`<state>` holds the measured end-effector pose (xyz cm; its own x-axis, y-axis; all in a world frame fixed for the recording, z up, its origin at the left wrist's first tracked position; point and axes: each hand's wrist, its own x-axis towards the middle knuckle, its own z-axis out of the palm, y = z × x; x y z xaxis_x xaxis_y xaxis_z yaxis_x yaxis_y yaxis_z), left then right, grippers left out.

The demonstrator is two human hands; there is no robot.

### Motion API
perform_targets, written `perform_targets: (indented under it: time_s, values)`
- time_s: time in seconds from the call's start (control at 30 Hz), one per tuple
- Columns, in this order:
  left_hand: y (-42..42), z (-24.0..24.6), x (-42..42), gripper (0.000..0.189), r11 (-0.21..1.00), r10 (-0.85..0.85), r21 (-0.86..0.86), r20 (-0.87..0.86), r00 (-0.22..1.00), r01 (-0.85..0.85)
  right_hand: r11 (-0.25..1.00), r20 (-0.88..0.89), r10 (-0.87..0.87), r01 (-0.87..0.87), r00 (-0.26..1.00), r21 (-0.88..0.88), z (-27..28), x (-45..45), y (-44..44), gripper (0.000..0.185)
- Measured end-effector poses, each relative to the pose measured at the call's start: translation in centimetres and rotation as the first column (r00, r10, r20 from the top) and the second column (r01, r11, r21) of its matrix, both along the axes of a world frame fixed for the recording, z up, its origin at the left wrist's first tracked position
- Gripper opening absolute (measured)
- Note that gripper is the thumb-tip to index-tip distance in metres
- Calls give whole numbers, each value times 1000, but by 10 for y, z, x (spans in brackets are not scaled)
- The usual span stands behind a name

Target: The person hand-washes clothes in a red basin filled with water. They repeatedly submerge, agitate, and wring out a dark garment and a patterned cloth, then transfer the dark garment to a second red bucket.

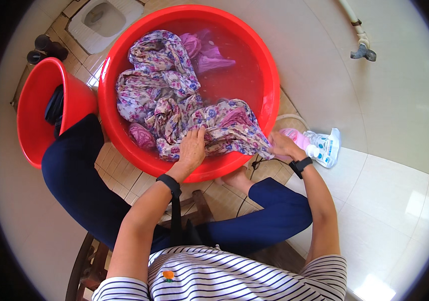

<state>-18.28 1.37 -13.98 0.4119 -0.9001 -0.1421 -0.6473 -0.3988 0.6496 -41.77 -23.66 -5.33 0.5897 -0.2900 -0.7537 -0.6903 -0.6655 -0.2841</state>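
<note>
Wet floral fabric (165,81) lies bunched in a large red plastic basin (274,75) of water. My left hand (193,147) rests on the fabric near the basin's front rim, its fingers bent over a fold; part of the grip is hidden. At the right rim, my right hand (285,145) pinches a corner of the same fabric, which stretches between the two hands. A pink cloth (214,56) floats in the water at the back. Another pink, lacy-looking piece (141,135) sits by the left front wall.
A smaller red bucket (41,109) with dark items inside stands at the left. A pink bottle (298,137) and a white-and-blue package (329,148) are at the right. A squat toilet (105,19) is behind, and a wall tap (363,52) juts out upper right.
</note>
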Motion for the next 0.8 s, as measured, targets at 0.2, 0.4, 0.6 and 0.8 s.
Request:
perform_targets:
  time_s: [0.2, 0.4, 0.6, 0.8]
  values:
    - [8, 0, -21, 14, 999, -11, 42, -38, 999, 13, 905, 522, 330, -106, 786, -412, -32, 98, 22, 30]
    - [38, 25, -32, 15, 930, -296, -177, 155, 943, 321, 903, 438, 392, -249, 809, -349, -48, 131, 28, 24]
    - [28, 44, -22, 20, 994, 35, -85, -300, 953, -64, 804, 301, -496, 300, 815, 514, 21, 130, 21, 18]
    - [-7, 86, 32, 23, 837, 218, -511, -21, 976, -198, 798, 496, -520, 188, 696, 573, 156, 145, 55, 21]
